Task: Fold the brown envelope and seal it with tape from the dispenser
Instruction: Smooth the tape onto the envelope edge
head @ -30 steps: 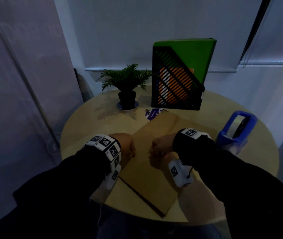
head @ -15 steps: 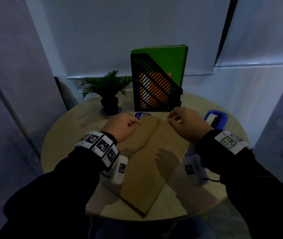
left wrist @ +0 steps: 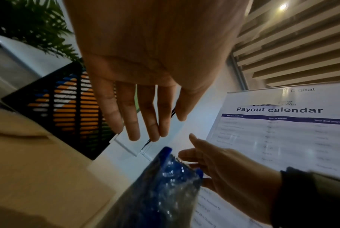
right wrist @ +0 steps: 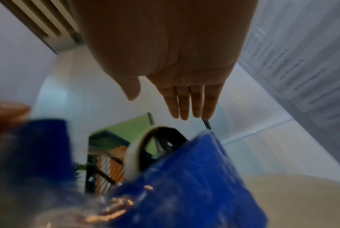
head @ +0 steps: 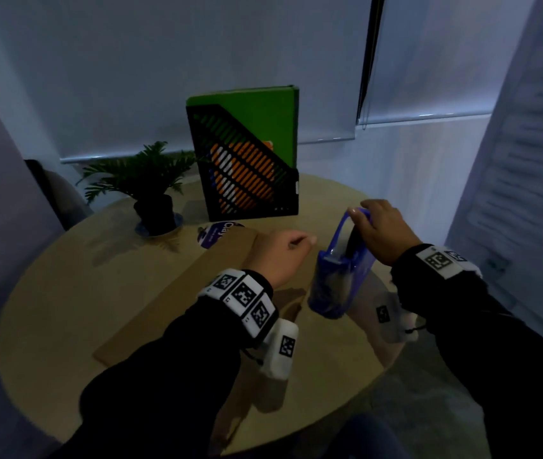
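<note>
Envelope (head: 194, 293), brown, lies flat on the round worktop (head: 65, 293), reaching from its near left toward a purple sticker (head: 217, 234) reading "Clay". Half a second ago both hands were over its far end; now the left hand (head: 280, 256) hovers above that end beside the tape dispenser (head: 341, 276), fingers relaxed and apart in the wrist view, gripping nothing. The right hand (head: 384, 231) has moved right onto the blue dispenser, which stands just right of the envelope, its fingers resting on top; whether they clamp it I cannot tell. A poster (left wrist: 282, 131) reads "Payout calendar".
</note>
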`<state>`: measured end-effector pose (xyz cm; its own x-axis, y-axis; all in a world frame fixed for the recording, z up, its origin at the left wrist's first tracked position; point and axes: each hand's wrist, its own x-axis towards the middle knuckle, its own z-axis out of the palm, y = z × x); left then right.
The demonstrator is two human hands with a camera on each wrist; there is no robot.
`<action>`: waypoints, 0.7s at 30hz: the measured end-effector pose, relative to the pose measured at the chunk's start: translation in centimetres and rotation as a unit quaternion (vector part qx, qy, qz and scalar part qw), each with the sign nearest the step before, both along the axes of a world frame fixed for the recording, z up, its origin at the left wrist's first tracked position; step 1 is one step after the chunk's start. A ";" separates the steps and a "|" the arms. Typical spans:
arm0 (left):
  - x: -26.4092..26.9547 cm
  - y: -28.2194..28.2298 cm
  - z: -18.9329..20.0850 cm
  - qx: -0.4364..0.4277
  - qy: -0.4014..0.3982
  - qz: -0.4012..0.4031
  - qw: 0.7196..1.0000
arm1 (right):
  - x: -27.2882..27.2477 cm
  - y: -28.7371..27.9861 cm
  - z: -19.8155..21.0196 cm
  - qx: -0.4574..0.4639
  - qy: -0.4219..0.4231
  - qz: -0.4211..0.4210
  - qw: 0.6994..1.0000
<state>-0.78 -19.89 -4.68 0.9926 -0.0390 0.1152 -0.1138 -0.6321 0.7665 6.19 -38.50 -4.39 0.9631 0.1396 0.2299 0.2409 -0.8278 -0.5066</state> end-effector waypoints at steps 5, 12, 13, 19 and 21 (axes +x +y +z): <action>1.5 -1.5 -1.0 -0.043 0.033 0.005 0.999 | 2.8 -0.1 -1.2 -0.009 0.052 -0.020 0.998; 2.4 -2.5 -2.1 -0.148 0.074 -0.001 0.986 | 4.3 -0.6 -1.4 -0.010 0.091 -0.004 0.996; 2.6 -2.6 -2.3 -0.162 0.079 -0.004 0.984 | 4.3 -0.7 -1.5 -0.020 0.091 0.008 0.996; 3.3 -2.9 -2.9 -0.238 0.111 0.016 0.965 | 4.4 -0.3 -0.1 -0.095 0.115 0.019 0.989; 3.4 -3.0 -2.9 -0.254 0.119 0.017 0.960 | 4.7 -0.4 -0.2 -0.105 0.110 0.022 0.988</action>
